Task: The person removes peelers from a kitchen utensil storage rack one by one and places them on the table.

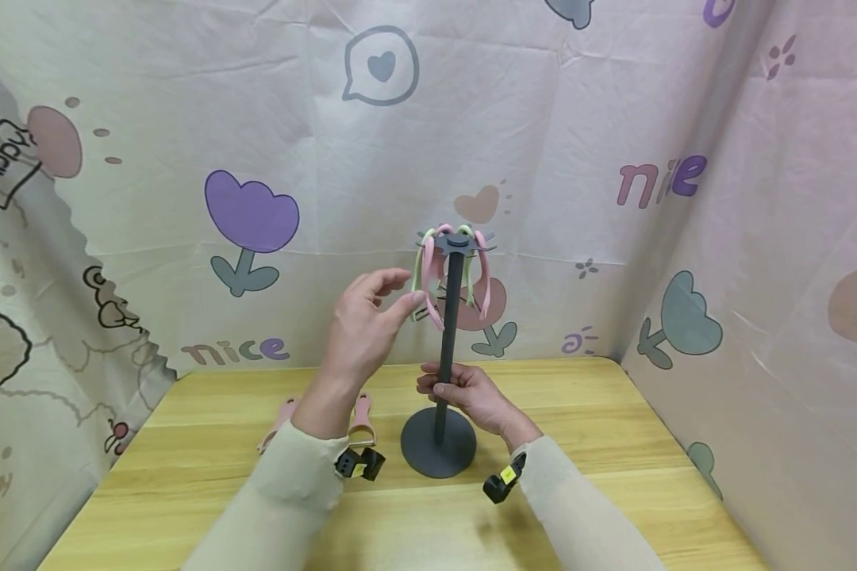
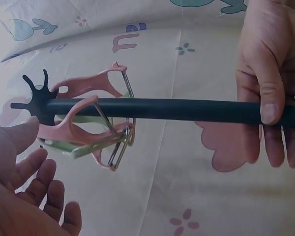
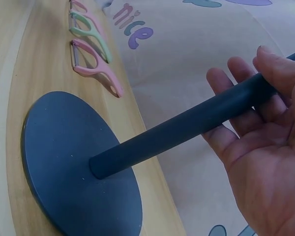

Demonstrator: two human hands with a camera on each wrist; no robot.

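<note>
- Around the top of the dark stand point(image 1: 451, 337), several peelers already hang from the hooks point(image 2: 18, 105), pink handles point(image 2: 78, 86) and green point(image 2: 64, 149) among them; they crowd together, so an exact count is hard to make.
- To the left of the stand's round base point(image 1: 439, 456), three more lie on the table point(image 1: 578, 444): a pink peeler point(image 3: 110, 81), a green peeler point(image 3: 102, 46) and another pink one beyond it, partly hidden by the left sleeve point(image 1: 293, 484) in the head view.
- By that split the work looks partway along, with the larger share on the hooks and those three left off.
- The left hand point(image 1: 367, 321), thumb and fingers parted, is beside the left-hand peelers and grips nothing; whether its thumb touches one, I cannot tell.
- The right hand point(image 1: 474, 394) holds the pole low down between thumb and fingers, apparently steadying the upright stand.
</note>
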